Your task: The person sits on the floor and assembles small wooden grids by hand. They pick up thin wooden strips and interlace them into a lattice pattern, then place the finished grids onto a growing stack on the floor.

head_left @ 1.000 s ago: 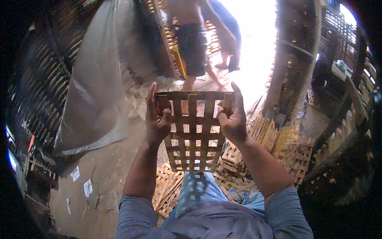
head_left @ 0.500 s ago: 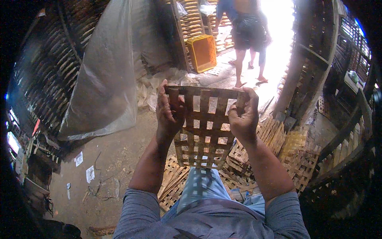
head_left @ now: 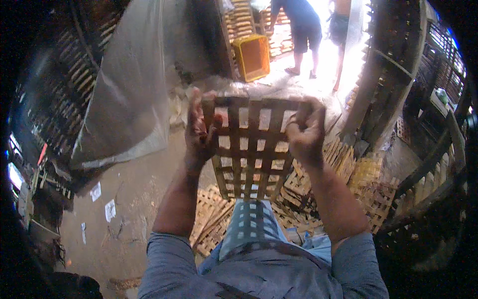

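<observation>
A woven bamboo lattice panel (head_left: 254,132) with square gaps is held up in front of my chest, its far edge raised. My left hand (head_left: 200,130) grips the upper left corner, with its thumb on the near face. At the opposite corner, my right hand (head_left: 307,133) is closed round the edge, fingers curled over the top. Both hands are a little blurred. More flat woven panels (head_left: 376,187) lie piled on the ground at the right, and others (head_left: 209,214) lie by my left leg.
A yellow crate (head_left: 253,57) stands tilted by the doorway ahead. One person (head_left: 302,25) bends beside it; another (head_left: 340,30) stands further right. Plastic sheeting (head_left: 129,94) hangs at the left. Paper scraps (head_left: 110,211) lie on the dirt floor.
The panel and both hands have shifted slightly up and left in view. Of the people in the doorway, one now bends by the crate and the other appears further right.
</observation>
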`<state>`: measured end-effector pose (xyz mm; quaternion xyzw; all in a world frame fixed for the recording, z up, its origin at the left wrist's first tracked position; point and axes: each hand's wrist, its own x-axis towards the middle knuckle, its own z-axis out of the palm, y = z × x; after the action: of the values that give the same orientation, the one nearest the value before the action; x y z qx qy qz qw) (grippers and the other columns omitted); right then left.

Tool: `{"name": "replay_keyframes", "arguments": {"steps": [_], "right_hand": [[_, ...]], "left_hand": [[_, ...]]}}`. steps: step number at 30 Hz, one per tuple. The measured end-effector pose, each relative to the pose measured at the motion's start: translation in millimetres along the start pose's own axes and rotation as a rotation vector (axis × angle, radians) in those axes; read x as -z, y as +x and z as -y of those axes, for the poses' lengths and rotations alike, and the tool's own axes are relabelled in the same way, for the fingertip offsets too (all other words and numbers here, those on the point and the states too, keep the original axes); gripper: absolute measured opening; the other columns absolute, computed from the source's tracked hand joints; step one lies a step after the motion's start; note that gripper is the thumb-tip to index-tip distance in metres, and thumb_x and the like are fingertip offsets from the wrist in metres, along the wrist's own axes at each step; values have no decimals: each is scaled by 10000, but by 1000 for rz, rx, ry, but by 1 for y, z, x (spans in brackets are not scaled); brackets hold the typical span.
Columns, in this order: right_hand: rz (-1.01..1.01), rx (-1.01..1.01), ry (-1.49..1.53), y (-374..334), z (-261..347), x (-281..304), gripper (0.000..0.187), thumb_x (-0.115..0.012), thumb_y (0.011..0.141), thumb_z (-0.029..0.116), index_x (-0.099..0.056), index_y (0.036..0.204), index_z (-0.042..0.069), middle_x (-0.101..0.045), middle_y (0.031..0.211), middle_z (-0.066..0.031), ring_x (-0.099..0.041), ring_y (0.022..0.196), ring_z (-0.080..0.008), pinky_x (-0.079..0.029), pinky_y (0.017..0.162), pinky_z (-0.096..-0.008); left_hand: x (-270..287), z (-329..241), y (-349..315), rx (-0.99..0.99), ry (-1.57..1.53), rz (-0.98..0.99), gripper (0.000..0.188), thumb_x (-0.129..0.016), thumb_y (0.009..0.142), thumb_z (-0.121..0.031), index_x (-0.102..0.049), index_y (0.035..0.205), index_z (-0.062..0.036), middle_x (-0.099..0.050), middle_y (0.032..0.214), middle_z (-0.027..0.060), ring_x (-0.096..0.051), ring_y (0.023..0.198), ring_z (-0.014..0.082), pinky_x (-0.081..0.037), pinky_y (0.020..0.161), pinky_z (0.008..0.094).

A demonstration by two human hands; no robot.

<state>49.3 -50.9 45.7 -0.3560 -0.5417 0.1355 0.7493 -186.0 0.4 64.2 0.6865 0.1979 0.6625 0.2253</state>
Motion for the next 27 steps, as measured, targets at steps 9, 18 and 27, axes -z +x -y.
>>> {"name": "replay_keyframes", "arguments": {"steps": [9, 18, 27], "right_hand": [[61, 92, -102, 50, 40, -28, 688, -675, 878, 79, -281, 1437, 8, -536, 1275, -166, -593, 1072, -205, -494, 906, -317], [229, -253, -290, 28, -56, 77, 655, -629, 922, 108, -295, 1481, 38, -437, 1457, -123, -510, 1247, -217, -417, 1050, -354], [151, -656, -1069, -126, -183, 254, 501, -649, 852, 182, -533, 1320, 47, -673, 1106, -120, -631, 975, -197, -499, 870, -339]], "left_hand": [[119, 45, -98, 546, -170, 330, 296, -608, 968, -166, -578, 1229, -30, -679, 1160, 112, -650, 1052, 209, -506, 942, 361], [247, 82, -198, 642, 1013, 342, 377, -586, 902, -122, -585, 1273, -59, -713, 1017, 172, -684, 915, 352, -541, 806, 373], [293, 156, -456, 1296, 1239, 734, 444, -601, 855, -210, -560, 1269, -54, -605, 1212, 203, -596, 1084, 393, -486, 902, 483]]}}
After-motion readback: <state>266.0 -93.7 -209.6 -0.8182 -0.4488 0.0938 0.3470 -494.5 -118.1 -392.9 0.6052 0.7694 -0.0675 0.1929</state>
